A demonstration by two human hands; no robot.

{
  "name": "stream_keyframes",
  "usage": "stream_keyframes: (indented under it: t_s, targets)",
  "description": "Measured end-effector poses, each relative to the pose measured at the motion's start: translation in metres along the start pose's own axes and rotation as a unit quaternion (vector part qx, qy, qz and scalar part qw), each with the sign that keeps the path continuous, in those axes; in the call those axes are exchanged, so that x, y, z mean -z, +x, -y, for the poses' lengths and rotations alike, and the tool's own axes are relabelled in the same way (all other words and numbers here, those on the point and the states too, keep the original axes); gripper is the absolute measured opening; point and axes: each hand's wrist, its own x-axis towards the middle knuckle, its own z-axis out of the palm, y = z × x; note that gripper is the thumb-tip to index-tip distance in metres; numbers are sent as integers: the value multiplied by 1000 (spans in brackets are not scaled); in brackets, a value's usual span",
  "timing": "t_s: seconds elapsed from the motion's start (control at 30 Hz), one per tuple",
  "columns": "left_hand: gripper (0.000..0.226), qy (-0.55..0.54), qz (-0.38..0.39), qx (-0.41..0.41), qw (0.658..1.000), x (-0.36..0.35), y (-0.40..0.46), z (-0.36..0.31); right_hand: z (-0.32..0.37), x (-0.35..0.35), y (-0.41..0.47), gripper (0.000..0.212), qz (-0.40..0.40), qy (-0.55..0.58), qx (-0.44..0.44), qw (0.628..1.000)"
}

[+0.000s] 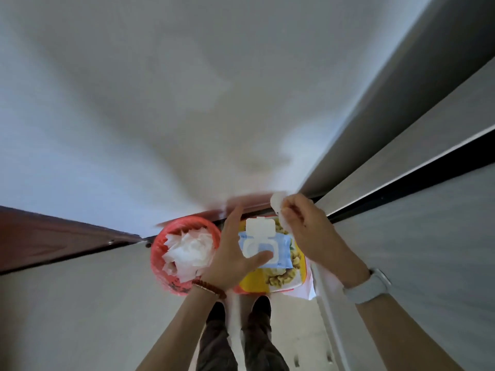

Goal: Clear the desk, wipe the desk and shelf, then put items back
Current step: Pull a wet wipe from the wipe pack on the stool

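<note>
A blue pack of wet wipes (281,250) lies with its white lid (259,227) flipped up, on top of a yellow printed box (281,279). My left hand (235,253) rests spread over the pack, the thumb pressing on its white opening. My right hand (308,231) pinches a white wipe (278,203) just above and to the right of the pack. A red basket (160,253) full of crumpled white wipes (190,253) stands directly left of the pack.
A dark red-brown wooden edge (53,236) runs at the left and behind the basket. A grey panel with a black gap (401,188) rises on the right. My legs and shoes (241,317) stand on the pale floor below. The white wall fills the upper view.
</note>
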Motion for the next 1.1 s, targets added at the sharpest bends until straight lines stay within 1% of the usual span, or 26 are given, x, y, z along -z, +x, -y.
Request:
stream_keyframes:
  t_s: [0.07,0.13,0.2,0.27,0.3,0.33,0.4,0.43,0.47,0.5,0.53,0.57,0.6,0.63,0.67,0.73,0.77,0.8,0.83,0.87,0.9,0.93,0.97,1.0,1.03,1.1]
  targets:
    - [100,10,-11,-28,999,23,-29,-31,46,2,-10,17,47,14,36,998]
    - [107,2,-39,-52,998,44,-56,-50,85,3,-18,22,81,41,63,994]
    - [105,-9,-58,-60,996,64,-82,-62,121,0,-25,25,104,55,96,988]
    - [96,-17,-56,-43,997,83,-104,-72,153,-4,-27,27,104,64,132,984]
    - [83,-25,-54,-34,998,93,-115,-75,166,-8,-27,27,104,75,139,982]
    - [63,-37,-58,-24,997,101,-125,-75,177,-14,-27,25,108,92,134,981]
    - [24,-82,-100,-7,992,113,-150,-76,190,-31,-27,21,108,131,96,981]
    - [15,-115,-124,4,986,116,-159,-74,192,-41,-27,19,100,164,62,979]
    - [14,-160,-149,17,976,121,-172,-72,189,-54,-28,17,101,208,20,973]
    - [16,-225,-169,33,959,125,-184,-68,189,-70,-32,20,120,269,-41,955]
    - [20,-299,-183,47,935,130,-198,-65,185,-87,-38,28,161,330,-125,922]
    - [24,-363,-194,53,910,136,-212,-61,184,-106,-46,40,209,374,-214,878]
    - [27,-410,-202,50,888,142,-223,-57,181,-121,-54,51,258,382,-272,845]
    - [29,-445,-218,45,867,149,-239,-51,180,-140,-62,58,311,368,-296,825]
    - [28,-464,-237,40,853,155,-254,-44,183,-157,-70,59,350,348,-301,816]
    - [27,-479,-296,47,825,166,-287,-29,195,-187,-87,49,402,314,-274,815]
    - [25,-487,-327,58,808,171,-301,-23,203,-196,-93,38,411,299,-249,824]
    - [20,-499,-365,70,783,174,-317,-14,212,-208,-100,26,417,277,-218,838]
    - [15,-501,-402,84,762,176,-333,-5,221,-218,-108,19,425,255,-187,848]
    - [13,-493,-436,100,746,175,-348,5,224,-229,-115,19,428,235,-166,856]
    - [20,-481,-465,121,733,173,-362,14,227,-240,-122,21,429,229,-160,859]
    - [32,-464,-491,147,723,169,-371,23,228,-247,-127,25,431,233,-158,857]
    - [41,-436,-523,175,711,165,-382,29,229,-257,-134,35,441,232,-152,854]
    - [44,-392,-556,199,705,159,-394,33,229,-266,-140,45,456,222,-138,851]
    - [43,-346,-584,213,703,154,-406,36,230,-276,-147,49,470,202,-111,852]
    - [38,-279,-623,202,702,144,-427,42,235,-293,-158,41,477,132,-31,869]
